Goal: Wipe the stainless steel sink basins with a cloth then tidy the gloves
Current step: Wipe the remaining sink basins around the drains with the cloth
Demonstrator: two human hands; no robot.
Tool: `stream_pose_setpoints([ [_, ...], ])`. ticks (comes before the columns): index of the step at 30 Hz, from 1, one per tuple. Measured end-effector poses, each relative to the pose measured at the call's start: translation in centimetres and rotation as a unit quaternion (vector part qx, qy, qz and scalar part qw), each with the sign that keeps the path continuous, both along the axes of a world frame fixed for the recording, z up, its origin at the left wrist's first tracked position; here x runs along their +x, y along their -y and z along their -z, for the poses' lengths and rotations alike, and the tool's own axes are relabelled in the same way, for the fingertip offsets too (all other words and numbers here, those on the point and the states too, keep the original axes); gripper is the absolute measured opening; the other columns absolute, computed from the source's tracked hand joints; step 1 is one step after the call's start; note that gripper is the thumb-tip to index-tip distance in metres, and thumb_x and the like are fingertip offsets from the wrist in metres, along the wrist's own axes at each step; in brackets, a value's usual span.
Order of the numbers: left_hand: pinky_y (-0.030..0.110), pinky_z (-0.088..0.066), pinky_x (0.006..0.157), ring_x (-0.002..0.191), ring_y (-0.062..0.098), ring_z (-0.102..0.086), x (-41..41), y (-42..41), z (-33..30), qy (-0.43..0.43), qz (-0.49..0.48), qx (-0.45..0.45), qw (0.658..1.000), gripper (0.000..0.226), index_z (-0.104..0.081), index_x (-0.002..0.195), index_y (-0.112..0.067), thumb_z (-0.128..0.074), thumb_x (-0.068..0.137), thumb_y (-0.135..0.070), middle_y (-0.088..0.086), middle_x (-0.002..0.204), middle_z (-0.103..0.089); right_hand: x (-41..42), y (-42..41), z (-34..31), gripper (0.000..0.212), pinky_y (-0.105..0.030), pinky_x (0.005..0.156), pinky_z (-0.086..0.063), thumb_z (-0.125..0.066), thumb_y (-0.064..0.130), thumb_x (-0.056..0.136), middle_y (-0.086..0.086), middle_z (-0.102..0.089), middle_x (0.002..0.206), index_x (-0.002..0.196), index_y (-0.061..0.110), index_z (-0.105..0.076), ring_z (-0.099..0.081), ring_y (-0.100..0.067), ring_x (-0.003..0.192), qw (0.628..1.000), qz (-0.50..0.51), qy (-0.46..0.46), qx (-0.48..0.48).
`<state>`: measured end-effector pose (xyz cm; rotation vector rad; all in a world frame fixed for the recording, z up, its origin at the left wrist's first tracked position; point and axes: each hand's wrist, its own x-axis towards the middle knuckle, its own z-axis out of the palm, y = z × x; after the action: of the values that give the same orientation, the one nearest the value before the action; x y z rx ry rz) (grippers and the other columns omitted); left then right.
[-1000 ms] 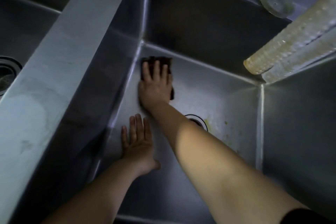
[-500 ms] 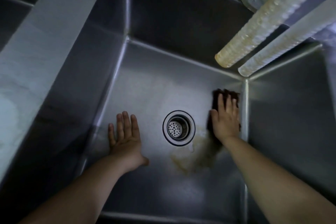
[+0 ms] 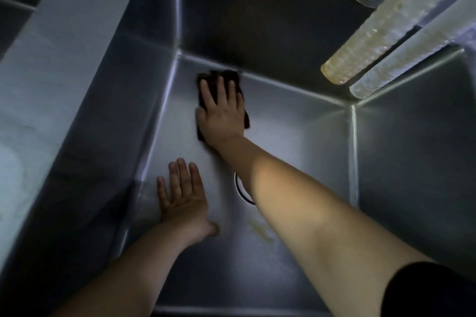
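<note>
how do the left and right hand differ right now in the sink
The right hand presses a dark cloth flat near the basin's far left corner; the left hand rests bare on the floor nearer the person. The right arm reaches across the drain, hiding most of it; the left does not. Both have straight fingers, palm down.

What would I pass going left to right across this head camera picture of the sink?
Flat steel divider ledge → bare left hand flat on the basin floor → right hand pressing the dark cloth → pale ribbed hoses.
</note>
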<state>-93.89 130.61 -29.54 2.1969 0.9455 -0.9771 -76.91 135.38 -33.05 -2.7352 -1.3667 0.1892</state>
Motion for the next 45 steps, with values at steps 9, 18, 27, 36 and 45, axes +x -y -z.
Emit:
stream_pose_setpoints([
  [9, 0.048, 0.041, 0.084, 0.100, 0.030, 0.066, -0.2, 0.0, 0.2, 0.018, 0.011, 0.004, 1.000, 0.153, 0.064, 0.099, -0.012, -0.073, 0.057, -0.063, 0.014, 0.108, 0.070, 8.5, 5.2, 0.2, 0.060, -0.041, 0.118, -0.006, -0.040, 0.043, 0.094, -0.011, -0.021, 0.157, 0.149, 0.028, -0.021, -0.011, -0.031, 0.145, 0.997, -0.073, 0.034, -0.008],
  [18, 0.048, 0.040, 0.087, 0.102, 0.031, 0.063, 0.0, 0.3, 0.3, 0.013, 0.005, 0.009, 1.000, 0.152, 0.062, 0.103, -0.011, -0.072, 0.056, -0.066, 0.014, 0.110, 0.069, 16.8, 17.6, -0.7, 0.062, -0.042, 0.118, -0.007, -0.033, 0.041, 0.097, -0.008, -0.007, 0.159, 0.151, 0.027, -0.007, -0.001, -0.025, 0.146, 0.988, 0.143, 0.027, -0.058],
  [27, 0.050, 0.036, 0.088, 0.103, 0.032, 0.061, 0.4, 0.2, -0.1, -0.004, 0.004, 0.008, 1.000, 0.154, 0.064, 0.097, -0.011, -0.074, 0.054, -0.066, 0.013, 0.103, 0.072, 12.3, 20.5, -1.1, 0.059, -0.045, 0.117, -0.002, -0.030, 0.042, 0.098, -0.006, 0.001, 0.160, 0.151, 0.031, -0.005, 0.005, -0.024, 0.147, 0.971, 0.226, -0.010, -0.077],
  [36, 0.053, 0.035, 0.089, 0.102, 0.034, 0.061, 0.5, 0.3, -0.7, -0.017, 0.002, -0.006, 1.000, 0.153, 0.064, 0.097, -0.009, -0.073, 0.057, -0.063, 0.016, 0.103, 0.071, -3.0, 28.0, -1.0, 0.062, -0.049, 0.114, -0.018, -0.042, 0.045, 0.091, -0.013, -0.022, 0.155, 0.147, 0.025, -0.028, -0.014, -0.036, 0.144, 0.985, -0.162, -0.017, -0.050],
  [45, 0.049, 0.046, 0.077, 0.100, 0.032, 0.065, 0.3, 0.0, -0.3, -0.008, -0.002, -0.028, 1.000, 0.157, 0.065, 0.099, -0.009, -0.075, 0.052, -0.063, 0.016, 0.107, 0.070, 0.6, 22.2, -1.1, 0.066, -0.048, 0.116, -0.018, -0.032, 0.042, 0.088, -0.013, -0.018, 0.156, 0.149, 0.018, -0.023, -0.011, -0.033, 0.145, 0.998, 0.036, 0.000, -0.048],
])
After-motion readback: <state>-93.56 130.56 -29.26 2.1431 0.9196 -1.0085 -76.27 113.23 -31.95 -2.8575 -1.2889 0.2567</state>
